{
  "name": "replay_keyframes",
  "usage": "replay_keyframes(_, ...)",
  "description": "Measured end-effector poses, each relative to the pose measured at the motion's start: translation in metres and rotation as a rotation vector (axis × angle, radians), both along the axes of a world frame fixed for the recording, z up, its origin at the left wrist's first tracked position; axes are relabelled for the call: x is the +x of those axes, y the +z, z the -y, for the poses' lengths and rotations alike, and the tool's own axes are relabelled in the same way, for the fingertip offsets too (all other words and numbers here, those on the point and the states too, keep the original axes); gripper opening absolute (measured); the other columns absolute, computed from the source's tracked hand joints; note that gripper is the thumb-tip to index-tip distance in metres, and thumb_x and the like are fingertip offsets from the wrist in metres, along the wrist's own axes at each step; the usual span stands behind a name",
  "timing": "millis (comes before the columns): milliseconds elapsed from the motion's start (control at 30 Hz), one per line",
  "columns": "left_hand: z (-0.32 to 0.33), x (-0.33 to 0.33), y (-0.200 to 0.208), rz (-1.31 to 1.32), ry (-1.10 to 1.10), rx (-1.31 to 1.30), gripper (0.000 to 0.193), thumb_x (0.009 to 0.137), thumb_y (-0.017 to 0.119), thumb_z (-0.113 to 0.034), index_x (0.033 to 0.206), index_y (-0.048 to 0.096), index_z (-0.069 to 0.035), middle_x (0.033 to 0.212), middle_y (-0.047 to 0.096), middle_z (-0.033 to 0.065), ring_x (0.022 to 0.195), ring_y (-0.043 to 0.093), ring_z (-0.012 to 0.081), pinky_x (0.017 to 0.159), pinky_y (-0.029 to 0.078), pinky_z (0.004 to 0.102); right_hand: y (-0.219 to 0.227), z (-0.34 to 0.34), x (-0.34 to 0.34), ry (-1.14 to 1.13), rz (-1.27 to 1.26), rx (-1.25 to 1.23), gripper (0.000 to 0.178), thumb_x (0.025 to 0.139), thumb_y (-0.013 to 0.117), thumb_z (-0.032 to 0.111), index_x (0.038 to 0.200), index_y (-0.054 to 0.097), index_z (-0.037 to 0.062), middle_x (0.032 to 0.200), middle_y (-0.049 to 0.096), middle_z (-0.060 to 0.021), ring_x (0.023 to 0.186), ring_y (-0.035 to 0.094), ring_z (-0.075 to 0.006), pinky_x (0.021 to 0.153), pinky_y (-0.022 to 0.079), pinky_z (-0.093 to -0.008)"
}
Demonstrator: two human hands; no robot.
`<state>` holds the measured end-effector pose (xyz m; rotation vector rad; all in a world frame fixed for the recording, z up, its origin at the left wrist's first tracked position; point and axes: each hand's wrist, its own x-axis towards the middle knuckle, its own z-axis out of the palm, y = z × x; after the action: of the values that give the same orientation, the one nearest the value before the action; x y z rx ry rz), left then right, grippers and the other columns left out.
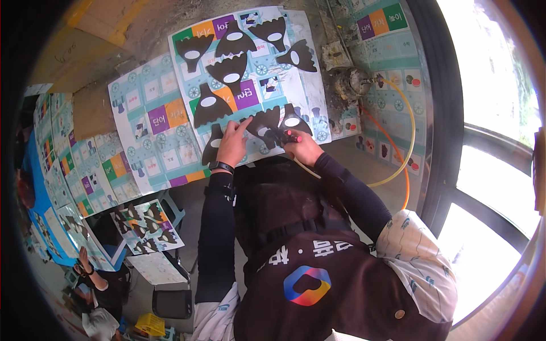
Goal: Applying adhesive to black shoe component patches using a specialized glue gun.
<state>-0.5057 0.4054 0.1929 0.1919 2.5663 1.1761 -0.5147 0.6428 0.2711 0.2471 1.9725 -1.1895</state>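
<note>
My left hand [232, 145] rests at the near edge of a printed sheet, index finger stretched out against a dark fan-shaped piece [265, 126] with a wavy edge. No object shows in that hand. My right hand [304, 150] is closed round a small tool with red parts [292, 136], held over the near side of the same piece; a pale yellowish hose trails from below this hand. Its tip is too small to make out. Close by lie two more dark pieces, one with a white oval [293, 121] beside my right hand and another [212, 145] beside my left.
Several similar pieces [227, 74] lie further up on the overlapping printed sheets [153, 91]. A grimy round metal fitting [352, 83] with yellow [413, 113] and orange hoses stands at right, near the window. Far left, another person [102, 290] sits beside a board of dark pieces [147, 227].
</note>
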Motion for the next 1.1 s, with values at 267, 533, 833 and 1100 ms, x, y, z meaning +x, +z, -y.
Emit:
replay_keyframes(267, -0.002, 0.001, -0.001, -0.012, -0.005, -0.011, 0.066, 0.080, 0.062, 0.006, 0.139, 0.049, -0.020, 0.107, 0.048, 0.0141, 0.099, 0.055, 0.0350, 0.086, 0.048, 0.0410, 0.001, -0.015, 0.013, 0.013, -0.046, 0.032, 0.030, 0.077, 0.058, 0.016, 0.100, 0.061, -0.0024, 0.078, 0.065, -0.0177, 0.074, 0.064, -0.0282, 0.071, 0.049, -0.0372)
replay_keyframes(533, 0.000, -0.001, -0.003, -0.008, -0.014, -0.012, 0.066, 0.080, 0.063, 0.006, 0.139, 0.048, -0.020, 0.108, 0.048, 0.0139, 0.101, 0.055, 0.0349, 0.087, 0.048, 0.0408, 0.006, -0.009, 0.013, -0.089, -0.183, 0.130, 0.030, 0.079, 0.056, 0.018, 0.102, 0.061, 0.0000, 0.088, 0.066, -0.0232, 0.086, 0.062, -0.0415, 0.077, 0.047, -0.0444)
replay_keyframes(833, 0.004, 0.001, -0.003, 0.035, 0.036, 0.067, 0.058, 0.080, 0.064, 0.004, 0.133, 0.053, -0.016, 0.108, 0.051, 0.0141, 0.092, 0.057, 0.0338, 0.082, 0.049, 0.0421, 0.019, -0.009, 0.017, -0.018, 0.054, 0.086, 0.027, 0.078, 0.059, 0.015, 0.099, 0.061, -0.0010, 0.086, 0.068, -0.0161, 0.078, 0.066, -0.0270, 0.074, 0.049, -0.0387)
replay_keyframes(1100, 0.075, 0.051, 0.004, -0.119, 0.487, -0.583, 0.055, 0.075, 0.078, -0.014, 0.121, 0.052, -0.002, 0.113, 0.053, 0.0179, 0.102, 0.055, 0.0354, 0.089, 0.046, 0.0424, 0.016, -0.018, 0.017, -0.167, 0.024, -0.296, 0.033, 0.078, 0.059, 0.008, 0.110, 0.058, 0.0023, 0.087, 0.068, -0.0043, 0.065, 0.058, -0.0107, 0.047, 0.047, -0.0252)
